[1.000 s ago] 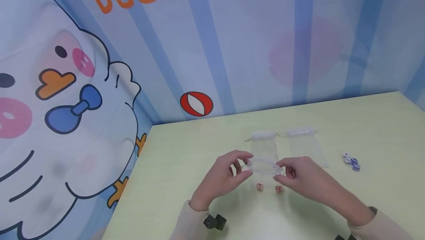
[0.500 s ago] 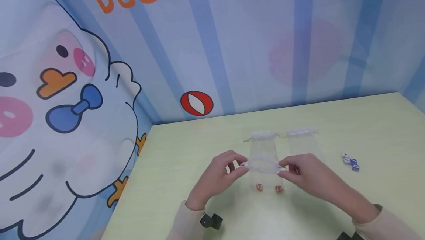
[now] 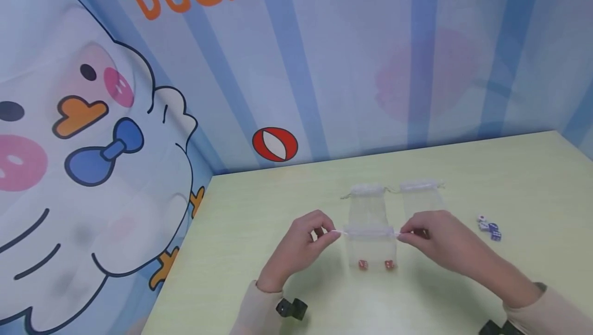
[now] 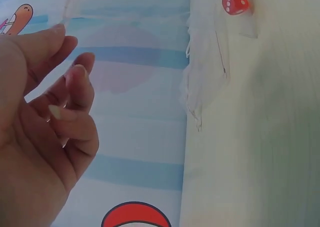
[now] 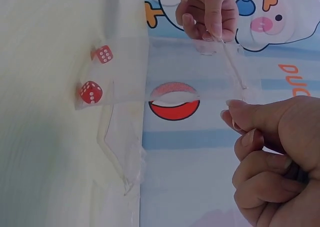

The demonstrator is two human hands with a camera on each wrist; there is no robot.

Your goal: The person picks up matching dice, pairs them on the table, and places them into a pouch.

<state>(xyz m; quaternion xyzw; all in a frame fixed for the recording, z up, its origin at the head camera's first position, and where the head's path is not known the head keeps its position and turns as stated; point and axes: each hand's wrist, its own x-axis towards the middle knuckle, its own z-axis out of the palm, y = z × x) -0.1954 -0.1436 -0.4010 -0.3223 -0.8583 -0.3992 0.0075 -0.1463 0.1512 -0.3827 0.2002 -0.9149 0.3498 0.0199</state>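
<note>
A sheer white drawstring pouch (image 3: 370, 246) is stretched between both hands, its gathered mouth drawn into a straight band. Two red dice, one on the left (image 3: 363, 264) and one on the right (image 3: 389, 264), sit in its bottom corners. My left hand (image 3: 306, 237) pinches the drawstring end at the left side between thumb and forefinger. At the other side, my right hand (image 3: 445, 242) pinches the opposite drawstring end. The right wrist view shows the drawstring (image 5: 232, 64) running through the pouch mouth and the dice (image 5: 91, 92) visible through the fabric.
Behind the held pouch lie two more sheer pouches, one (image 3: 367, 204) directly beyond it and one (image 3: 421, 196) to its right, partly hidden by my right hand. Several white and blue dice (image 3: 493, 227) are grouped at the right of the pale table (image 3: 259, 211). A printed backdrop (image 3: 352, 67) rises behind.
My hands have moved apart, from the edges of the pouch mouth to the drawstring ends. The mouth went from a rounded opening to a flat, straight line. The red dice have barely shifted.
</note>
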